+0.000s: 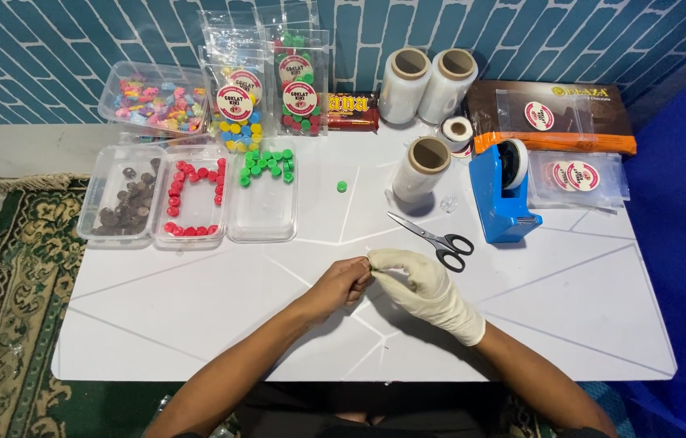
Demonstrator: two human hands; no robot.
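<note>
Here, left hand (pixel 341 285) fingers (pixel 361 271) pinching glove (pixel 428 292) fingertip, right hand (pixel 424 294) gloved.

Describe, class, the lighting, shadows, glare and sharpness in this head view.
Head view: even, soft light; faint shadows under the scissors and both hands; mild glare on the white table and clear trays; left hand and gloved right hand sharp; slight wide-angle bending at edges.
</note>
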